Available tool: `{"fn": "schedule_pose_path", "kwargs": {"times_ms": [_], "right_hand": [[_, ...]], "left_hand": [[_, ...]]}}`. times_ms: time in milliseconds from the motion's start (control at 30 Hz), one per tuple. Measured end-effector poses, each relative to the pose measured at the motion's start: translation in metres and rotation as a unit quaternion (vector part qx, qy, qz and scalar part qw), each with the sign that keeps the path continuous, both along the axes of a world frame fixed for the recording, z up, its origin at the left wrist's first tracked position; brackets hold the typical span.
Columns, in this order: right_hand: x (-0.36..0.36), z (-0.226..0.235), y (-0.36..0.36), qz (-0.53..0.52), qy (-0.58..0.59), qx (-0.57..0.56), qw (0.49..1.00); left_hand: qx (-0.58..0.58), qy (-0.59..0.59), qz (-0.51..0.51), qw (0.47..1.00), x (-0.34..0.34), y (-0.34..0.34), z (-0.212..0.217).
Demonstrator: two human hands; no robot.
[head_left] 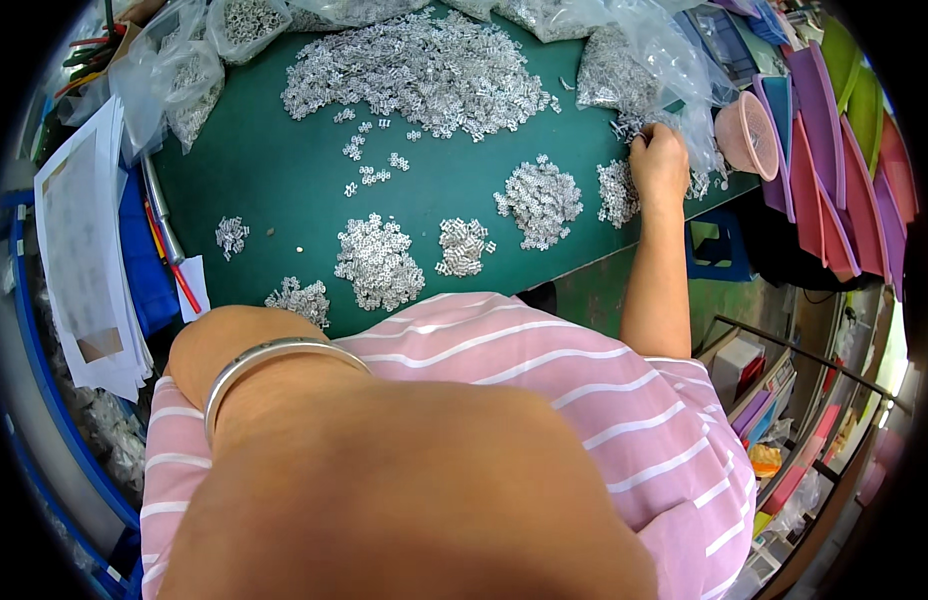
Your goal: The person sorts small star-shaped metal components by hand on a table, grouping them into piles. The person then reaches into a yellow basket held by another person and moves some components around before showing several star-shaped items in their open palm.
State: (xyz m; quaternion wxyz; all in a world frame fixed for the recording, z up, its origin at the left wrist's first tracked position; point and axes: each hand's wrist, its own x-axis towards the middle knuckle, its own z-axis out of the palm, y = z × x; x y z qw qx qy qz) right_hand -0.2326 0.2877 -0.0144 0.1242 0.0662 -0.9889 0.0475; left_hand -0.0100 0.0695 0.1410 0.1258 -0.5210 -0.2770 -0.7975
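Observation:
At the right of the green table [284, 180], my right hand [661, 160] bends down with its fingers closed among small silvery metal pieces. What the fingertips hold is hidden. Just beside it lie a clear bag of metal pieces [614, 70] and a small heap of them [617, 193]. My left arm, with a silver bangle [274, 350], rises very close and blurred across the lower middle; the fingers of my left hand do not show. Along the near edge are several small heaps, among them a larger round heap [379, 262] and another heap [540, 202].
A big spread pile of metal pieces [414, 70] covers the far middle, with clear bags behind it. Papers [89, 240] and a red pen [187, 290] are at the left. A pink cup [746, 138] and stacked coloured bins [819, 150] stand at the right.

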Motion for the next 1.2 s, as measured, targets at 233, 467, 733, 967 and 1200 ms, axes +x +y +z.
{"fn": "schedule_pose_path", "kwargs": {"times_ms": [233,467,733,967,1200], "right_hand": [[-0.009,-0.004,0.016,0.060,0.013,-0.125,0.990],[-0.021,0.012,0.033,0.060,-0.037,-0.268,0.961],[-0.025,0.013,0.030,0.081,-0.029,-0.279,0.956],[-0.030,0.007,0.044,0.061,-0.068,-0.328,0.940],[-0.013,0.032,0.046,0.033,-0.106,-0.227,0.968]], "left_hand": [[-0.009,0.004,0.005,1.000,-0.001,-0.001,0.001],[-0.006,0.013,0.001,1.000,-0.006,-0.004,-0.001],[-0.010,0.020,0.011,1.000,-0.007,-0.006,0.000],[-0.015,0.028,0.000,0.999,-0.016,-0.016,-0.001],[-0.044,0.023,0.009,0.999,-0.027,-0.035,-0.001]]}}
